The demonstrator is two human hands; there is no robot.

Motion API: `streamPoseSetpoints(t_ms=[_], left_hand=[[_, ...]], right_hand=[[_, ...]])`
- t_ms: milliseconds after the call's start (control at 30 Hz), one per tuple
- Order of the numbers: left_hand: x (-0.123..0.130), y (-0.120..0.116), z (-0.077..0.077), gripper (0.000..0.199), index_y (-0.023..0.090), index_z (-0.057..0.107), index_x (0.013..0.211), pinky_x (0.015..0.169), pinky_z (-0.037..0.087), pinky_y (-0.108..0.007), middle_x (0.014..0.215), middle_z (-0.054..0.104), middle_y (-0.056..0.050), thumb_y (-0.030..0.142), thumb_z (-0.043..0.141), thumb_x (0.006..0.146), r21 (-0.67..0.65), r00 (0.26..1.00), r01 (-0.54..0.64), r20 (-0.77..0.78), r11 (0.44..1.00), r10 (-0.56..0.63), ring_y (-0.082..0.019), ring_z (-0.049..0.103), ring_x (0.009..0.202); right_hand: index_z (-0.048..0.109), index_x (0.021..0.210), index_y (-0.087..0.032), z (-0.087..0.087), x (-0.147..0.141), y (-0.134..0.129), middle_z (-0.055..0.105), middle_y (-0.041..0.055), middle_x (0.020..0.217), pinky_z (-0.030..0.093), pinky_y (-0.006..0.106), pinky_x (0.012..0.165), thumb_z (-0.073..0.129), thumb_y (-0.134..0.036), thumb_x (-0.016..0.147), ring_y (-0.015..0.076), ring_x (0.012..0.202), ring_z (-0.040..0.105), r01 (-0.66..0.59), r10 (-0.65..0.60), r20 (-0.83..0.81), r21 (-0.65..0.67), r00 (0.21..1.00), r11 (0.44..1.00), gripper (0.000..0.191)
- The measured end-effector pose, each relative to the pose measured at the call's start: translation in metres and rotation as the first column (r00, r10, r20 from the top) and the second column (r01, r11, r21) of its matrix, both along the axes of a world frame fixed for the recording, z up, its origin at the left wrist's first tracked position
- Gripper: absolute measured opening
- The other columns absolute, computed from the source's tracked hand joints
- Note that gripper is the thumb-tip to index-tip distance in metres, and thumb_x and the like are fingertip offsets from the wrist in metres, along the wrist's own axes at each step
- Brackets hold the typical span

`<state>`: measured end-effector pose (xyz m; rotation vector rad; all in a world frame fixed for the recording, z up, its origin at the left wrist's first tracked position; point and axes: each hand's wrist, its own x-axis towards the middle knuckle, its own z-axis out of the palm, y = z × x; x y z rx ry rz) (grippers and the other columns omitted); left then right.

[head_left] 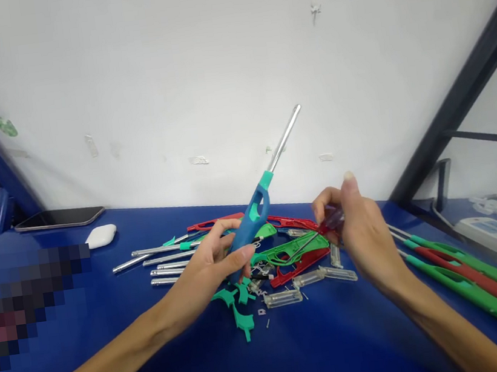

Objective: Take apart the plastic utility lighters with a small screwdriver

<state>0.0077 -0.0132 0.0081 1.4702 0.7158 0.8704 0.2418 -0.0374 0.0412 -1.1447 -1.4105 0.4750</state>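
Left hand (221, 253): fingers wrapped around the blue lighter (247, 227)
Teal pieces (244, 319): on the blue table (198, 363), near the left hand
Blue lighter: between the hands, tilted — metal tube (285, 138) pointing up and right
Right hand (367, 231): fingers closed around a screwdriver (330, 223) — shaft pointing down-left

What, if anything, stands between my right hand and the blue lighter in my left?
Nothing visible blocks the way from the right hand, which holds a screwdriver, to the blue lighter in the left hand; the green casing shows behind the screwdriver.
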Motion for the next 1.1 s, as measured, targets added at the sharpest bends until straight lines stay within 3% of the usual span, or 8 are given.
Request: streamPoseSetpoints(t_ms=[167,300,500,633,733,867,1000,1100], left_hand=[[0.002,-0.001,-0.002,0.046,0.027,0.042,0.111,0.064,0.046,-0.029,0.085,0.063,0.004,0.039,0.078,0.086,0.029,0.998,-0.04,-0.05,0.999,0.041,-0.015,0.061,0.071],[0.006,-0.007,-0.001,0.036,0.026,0.044,0.11,0.057,0.045,-0.027,0.087,0.064,0.003,0.034,0.074,0.09,0.027,0.993,-0.026,-0.117,0.999,0.03,-0.014,0.061,0.066],[0.005,-0.013,-0.003,0.044,0.029,0.053,0.136,0.06,0.044,-0.026,0.092,0.061,0.002,0.037,0.07,0.096,0.03,0.994,0.011,-0.107,0.999,-0.008,-0.011,0.049,0.067],[0.004,-0.011,-0.003,0.037,0.026,0.059,0.134,0.075,0.052,-0.031,0.098,0.059,-0.002,0.044,0.057,0.102,-0.089,0.995,0.097,0.025,0.991,-0.096,-0.016,0.057,0.082],[0.006,-0.008,-0.002,0.035,0.024,0.059,0.131,0.077,0.054,-0.033,0.1,0.061,-0.004,0.047,0.05,0.106,-0.172,0.986,0.127,0.125,0.977,-0.106,-0.016,0.061,0.083],[0.008,-0.005,0.0,0.029,0.02,0.063,0.121,0.081,0.054,-0.032,0.104,0.066,-0.006,0.043,0.056,0.105,-0.201,0.972,0.141,0.216,0.969,-0.096,-0.018,0.068,0.09],[0.006,-0.004,0.002,0.039,0.027,0.057,0.138,0.087,0.054,-0.033,0.118,0.072,-0.008,0.042,0.064,0.102,-0.205,0.964,0.119,0.257,0.972,-0.064,-0.022,0.073,0.103],[0.003,-0.002,0.002,0.043,0.024,0.058,0.138,0.087,0.054,-0.032,0.116,0.074,-0.01,0.042,0.068,0.1,-0.185,0.962,0.102,0.269,0.978,-0.049,-0.021,0.073,0.101]], right_hand=[[0.06,0.064,-0.022,0.002,-0.004,-0.013,0.06,-0.0011,0.067,0.035,0.026,0.04,0.042,-0.077,0.099,0.0077,0.041,0.047,-0.14,0.16,-0.162,0.13,0.974,0.982,0.068],[0.06,0.061,-0.023,-0.001,-0.008,-0.022,0.06,-0.0001,0.072,0.036,0.028,0.04,0.048,-0.075,0.097,0.0087,0.043,0.049,-0.172,0.234,-0.23,0.263,0.945,0.949,0.065],[0.063,0.062,-0.023,-0.007,-0.011,-0.023,0.064,0.0034,0.071,0.042,0.03,0.046,0.046,-0.072,0.1,0.0131,0.05,0.053,-0.151,0.186,-0.093,0.299,0.978,0.942,0.064],[0.064,0.062,-0.024,-0.009,-0.009,-0.02,0.063,0.0042,0.066,0.042,0.031,0.047,0.046,-0.071,0.101,0.0153,0.052,0.055,-0.144,0.167,-0.052,0.298,0.985,0.944,0.064],[0.063,0.063,-0.024,-0.009,-0.007,-0.019,0.064,0.0038,0.067,0.041,0.031,0.047,0.046,-0.069,0.102,0.0144,0.052,0.055,-0.145,0.166,-0.045,0.298,0.985,0.943,0.063],[0.062,0.063,-0.023,-0.01,-0.006,-0.02,0.064,0.0033,0.066,0.04,0.029,0.046,0.043,-0.068,0.104,0.013,0.05,0.054,-0.184,0.193,-0.006,0.275,0.981,0.944,0.064],[0.061,0.059,-0.021,-0.012,-0.008,-0.021,0.063,0.0034,0.064,0.04,0.029,0.049,0.039,-0.067,0.106,0.0131,0.053,0.055,-0.26,0.253,0.06,0.257,0.966,0.931,0.068],[0.06,0.058,-0.021,-0.013,-0.01,-0.022,0.062,0.0035,0.061,0.042,0.028,0.053,0.04,-0.066,0.106,0.0142,0.057,0.057,-0.289,0.272,0.098,0.281,0.957,0.915,0.069]])
